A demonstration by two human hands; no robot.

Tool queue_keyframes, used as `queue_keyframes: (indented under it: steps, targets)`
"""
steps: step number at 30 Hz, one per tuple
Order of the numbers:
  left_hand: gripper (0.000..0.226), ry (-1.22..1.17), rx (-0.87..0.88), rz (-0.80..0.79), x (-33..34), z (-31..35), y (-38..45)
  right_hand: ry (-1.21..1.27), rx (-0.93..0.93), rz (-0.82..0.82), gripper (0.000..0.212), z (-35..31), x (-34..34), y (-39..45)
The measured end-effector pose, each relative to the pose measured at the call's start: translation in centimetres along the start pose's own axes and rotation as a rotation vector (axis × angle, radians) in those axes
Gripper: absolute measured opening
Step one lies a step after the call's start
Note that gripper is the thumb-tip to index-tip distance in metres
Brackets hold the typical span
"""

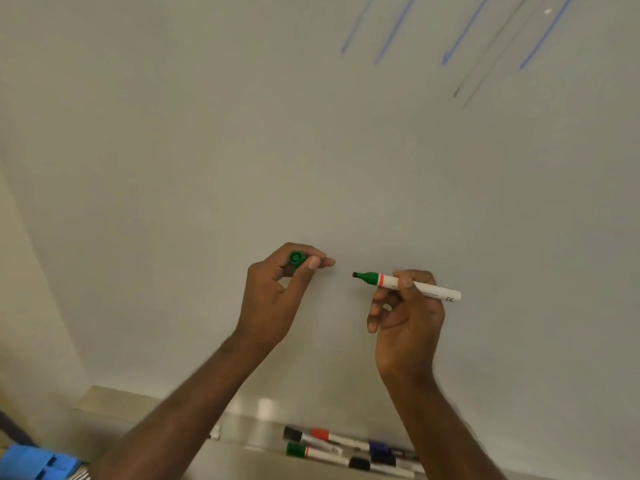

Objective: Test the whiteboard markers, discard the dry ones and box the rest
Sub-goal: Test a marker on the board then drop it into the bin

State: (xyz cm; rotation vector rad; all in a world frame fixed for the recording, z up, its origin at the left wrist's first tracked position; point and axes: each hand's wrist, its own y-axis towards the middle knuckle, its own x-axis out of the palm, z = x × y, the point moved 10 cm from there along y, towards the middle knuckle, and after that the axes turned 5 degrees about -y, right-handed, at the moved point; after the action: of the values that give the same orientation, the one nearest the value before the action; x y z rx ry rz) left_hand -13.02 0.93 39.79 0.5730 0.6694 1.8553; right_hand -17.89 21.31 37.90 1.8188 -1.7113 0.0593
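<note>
A white whiteboard [242, 133] fills the view. My right hand [407, 317] grips an uncapped green marker [388, 280] by its white barrel, with the tip pointing left, close to the board. My left hand [277, 292] pinches the marker's green cap [296, 258] between thumb and fingers, a short way left of the tip. Several capped markers [325, 445] in black, red, green and blue lie on the metal tray [252, 424] under the board.
Several blue and thin grey test strokes [460, 39] mark the board's upper right. A blue object [34, 462] sits at the lower left corner. A beige wall [20, 289] borders the board on the left.
</note>
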Motion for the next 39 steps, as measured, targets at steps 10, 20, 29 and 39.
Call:
queue_keyframes:
  steps: [10, 20, 29, 39]
  targets:
    - [0.021, 0.347, 0.490, -0.203, 2.2, 9.9, 8.8, -0.042, -0.355, -0.151, 0.006, -12.8, 6.4, 6.5]
    - [0.031, 0.761, 1.072, -0.170, 4.0, 20.3, 15.0, -0.142, -0.625, -0.249, 0.004, -23.5, 10.9, 11.3]
    - [0.042, 0.959, 1.149, 0.112, 2.0, 29.1, 26.3, -0.306, -0.918, -0.246, 0.011, -33.0, 15.7, 15.1]
    - [0.054, 1.025, 0.991, 0.150, 0.7, 30.0, 31.9, -0.442, -1.209, -0.143, 0.020, -41.2, 20.0, 17.7]
